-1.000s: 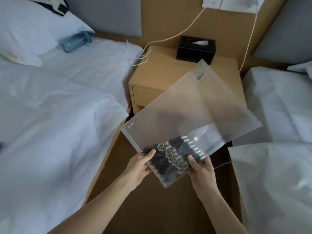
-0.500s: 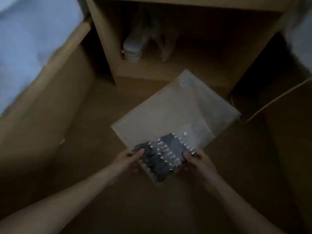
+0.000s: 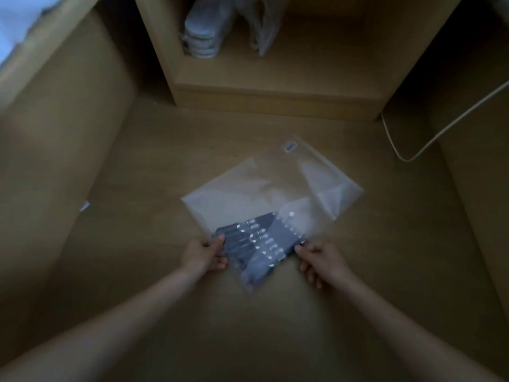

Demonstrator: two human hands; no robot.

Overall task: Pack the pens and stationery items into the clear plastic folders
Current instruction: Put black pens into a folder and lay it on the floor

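Fingers (image 3: 217, 242) of the left hand (image 3: 202, 256) curl around the near-left edge of one clear folder (image 3: 256, 194), thumb on top, while the fingers (image 3: 303, 248) of the right hand (image 3: 323, 261) pinch its near-right edge, thumb likewise on top. Two bare forearms reach in from the bottom of the view. The folder is held over a wooden floor (image 3: 154, 150), turned so one corner points toward the person; whether that corner rests on the floor cannot be told.

Inside the folder, a row of dark pens (image 3: 257, 245) lies bunched in the near corner, between the two hands. The row looks like roughly eight to ten pens, each with a pale glint along it, but blur prevents an exact count. One round white snap (image 3: 291, 214) shows on the folder just beyond the pens, and one small label (image 3: 290, 146) sits at its far corner. The rest of the folder looks empty and see-through.

Beyond the folder stands one open wooden cabinet (image 3: 264, 89); on its shelf are a stack of pale, flat, rounded items (image 3: 202, 37), number unclear, and one crumpled clear bag (image 3: 264, 28) just to their right. One pale cable (image 3: 440, 130) loops on the floor to the right of the cabinet. Left of the folder, a wooden bed frame (image 3: 55, 111) rises, with a strip of white bedding (image 3: 16, 20) above it, and one small pale scrap (image 3: 84, 206) lies at its foot.
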